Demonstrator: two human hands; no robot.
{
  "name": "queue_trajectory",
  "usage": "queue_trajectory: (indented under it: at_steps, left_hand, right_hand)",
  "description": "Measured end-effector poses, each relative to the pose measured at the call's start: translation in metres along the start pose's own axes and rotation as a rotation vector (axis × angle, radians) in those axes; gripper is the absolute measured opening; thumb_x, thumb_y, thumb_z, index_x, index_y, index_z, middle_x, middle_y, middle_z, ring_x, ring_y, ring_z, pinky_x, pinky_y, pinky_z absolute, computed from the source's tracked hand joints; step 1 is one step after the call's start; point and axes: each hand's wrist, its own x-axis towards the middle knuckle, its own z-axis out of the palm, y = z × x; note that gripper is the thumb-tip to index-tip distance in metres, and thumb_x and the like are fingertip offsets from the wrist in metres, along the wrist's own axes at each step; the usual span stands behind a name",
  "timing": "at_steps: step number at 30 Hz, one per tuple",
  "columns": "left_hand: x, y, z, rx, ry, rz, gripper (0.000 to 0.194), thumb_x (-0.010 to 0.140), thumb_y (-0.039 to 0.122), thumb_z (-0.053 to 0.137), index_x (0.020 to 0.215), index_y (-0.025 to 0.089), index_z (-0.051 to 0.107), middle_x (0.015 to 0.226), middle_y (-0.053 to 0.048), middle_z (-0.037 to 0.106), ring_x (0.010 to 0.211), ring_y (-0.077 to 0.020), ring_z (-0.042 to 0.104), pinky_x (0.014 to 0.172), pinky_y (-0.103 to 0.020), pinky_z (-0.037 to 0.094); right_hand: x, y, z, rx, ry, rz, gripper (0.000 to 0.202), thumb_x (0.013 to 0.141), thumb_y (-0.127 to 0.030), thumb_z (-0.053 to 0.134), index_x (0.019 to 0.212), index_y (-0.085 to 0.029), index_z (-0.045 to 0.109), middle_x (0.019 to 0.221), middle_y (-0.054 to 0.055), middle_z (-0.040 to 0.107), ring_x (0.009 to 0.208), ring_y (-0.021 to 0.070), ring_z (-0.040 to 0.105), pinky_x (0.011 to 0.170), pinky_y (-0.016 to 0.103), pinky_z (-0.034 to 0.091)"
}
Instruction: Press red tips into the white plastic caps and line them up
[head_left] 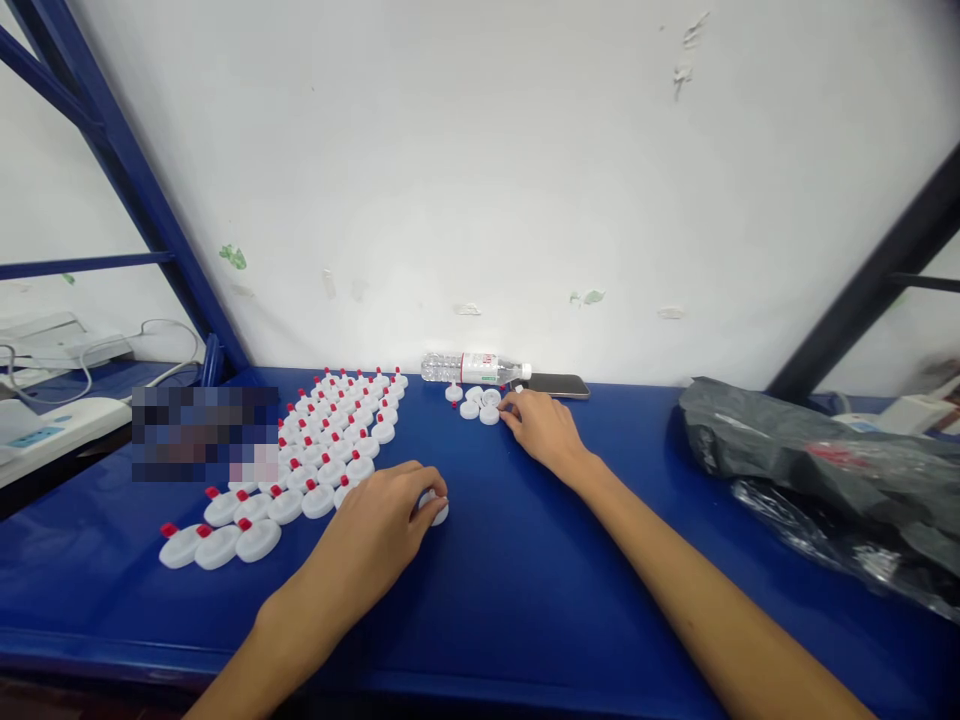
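My left hand is closed, its thumb and fingers gripping a white round cap on the blue table; the fingers partly cover it. Farther back, my right hand reaches to a small cluster of loose white caps, its fingertips pinched together at the cluster's right edge. What they hold, if anything, I cannot make out. Just left of that cluster stands a single white cap with a knob, a tiny red piece near it. Rows of white caps with red tips cover the table's left side.
Against the wall lies a clear plastic bottle on its side, with a dark phone beside it. A grey plastic bag spreads over the right side. Blue frame posts slant up at the left; a white device sits there.
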Motion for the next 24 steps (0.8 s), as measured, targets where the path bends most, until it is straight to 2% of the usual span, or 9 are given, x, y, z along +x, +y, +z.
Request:
queue_trajectory:
  at_steps: [4,6,10,12,14,16,19,22,24]
  left_hand:
    - [0.001,-0.002,0.001,-0.008,0.002,0.015,0.019,0.095,0.028,0.052,0.096,0.025,0.070,0.099,-0.002,0.071,0.087,-0.0207,0.067,0.074,-0.030,0.045]
    - [0.001,-0.004,0.002,-0.019,0.015,0.023,0.022,0.095,0.034,0.053,0.106,0.025,0.071,0.101,-0.003,0.072,0.088,-0.0214,0.067,0.077,-0.032,0.046]
    - [0.002,-0.006,0.002,-0.022,0.025,-0.049,0.044,0.091,0.043,0.062,0.129,0.021,0.064,0.107,-0.006,0.072,0.081,-0.0213,0.067,0.080,-0.035,0.047]
    - [0.003,-0.007,0.003,0.002,0.019,-0.093,0.043,0.088,0.038,0.066,0.126,0.019,0.067,0.109,-0.007,0.071,0.083,-0.0222,0.067,0.078,-0.034,0.047]
    - [0.003,-0.008,0.004,0.016,0.010,-0.098,0.031,0.087,0.034,0.065,0.115,0.020,0.072,0.106,-0.007,0.070,0.088,-0.0230,0.066,0.076,-0.032,0.046]
    - [0.004,-0.009,0.005,0.013,0.003,-0.084,0.024,0.089,0.033,0.063,0.107,0.022,0.074,0.103,-0.006,0.069,0.090,-0.0228,0.066,0.074,-0.031,0.045]
    - [0.004,-0.009,0.005,0.029,0.006,-0.093,0.024,0.089,0.036,0.063,0.108,0.025,0.073,0.100,-0.004,0.068,0.088,-0.0224,0.065,0.072,-0.031,0.043]
    - [0.003,-0.008,0.005,0.074,-0.010,-0.132,0.026,0.089,0.040,0.062,0.110,0.027,0.071,0.095,-0.003,0.067,0.083,-0.0222,0.063,0.069,-0.031,0.040]
    - [0.003,-0.007,0.003,0.095,-0.030,-0.157,0.027,0.090,0.042,0.061,0.111,0.027,0.069,0.091,-0.003,0.067,0.082,-0.0227,0.063,0.066,-0.031,0.038]
  right_hand:
    - [-0.001,0.000,-0.002,-0.021,0.009,-0.019,0.016,0.099,-0.030,0.055,0.107,-0.024,0.068,0.109,0.006,0.071,0.095,0.0219,0.067,0.068,0.028,0.040]
    - [-0.003,-0.002,-0.004,-0.033,0.019,-0.025,0.015,0.099,-0.030,0.055,0.105,-0.022,0.067,0.109,0.007,0.071,0.096,0.0226,0.067,0.068,0.028,0.039]
    - [-0.005,-0.005,-0.010,-0.043,0.052,-0.012,0.019,0.103,-0.032,0.048,0.106,-0.020,0.063,0.108,0.009,0.071,0.095,0.0230,0.068,0.066,0.028,0.038]
    - [-0.006,-0.008,-0.015,-0.033,0.084,0.000,0.022,0.105,-0.032,0.043,0.107,-0.019,0.061,0.107,0.009,0.072,0.093,0.0228,0.068,0.064,0.028,0.036]
    - [-0.007,-0.013,-0.020,-0.008,0.120,-0.012,0.022,0.105,-0.032,0.041,0.106,-0.019,0.060,0.105,0.008,0.072,0.090,0.0226,0.068,0.062,0.029,0.034]
    - [-0.011,-0.021,-0.025,0.033,0.140,-0.068,0.023,0.106,-0.032,0.040,0.105,-0.019,0.059,0.105,0.007,0.072,0.088,0.0220,0.068,0.062,0.029,0.033]
    - [-0.018,-0.036,-0.029,0.124,0.112,-0.237,0.024,0.107,-0.030,0.037,0.104,-0.020,0.059,0.105,0.006,0.071,0.088,0.0198,0.067,0.065,0.028,0.034]
    - [-0.027,-0.052,-0.029,0.255,0.013,-0.434,0.023,0.106,-0.030,0.041,0.099,-0.021,0.061,0.100,0.003,0.072,0.086,0.0166,0.065,0.067,0.027,0.034]
    - [-0.032,-0.059,-0.029,0.295,-0.066,-0.507,0.024,0.104,-0.031,0.044,0.093,-0.021,0.063,0.091,0.001,0.072,0.080,0.0149,0.064,0.065,0.026,0.032]
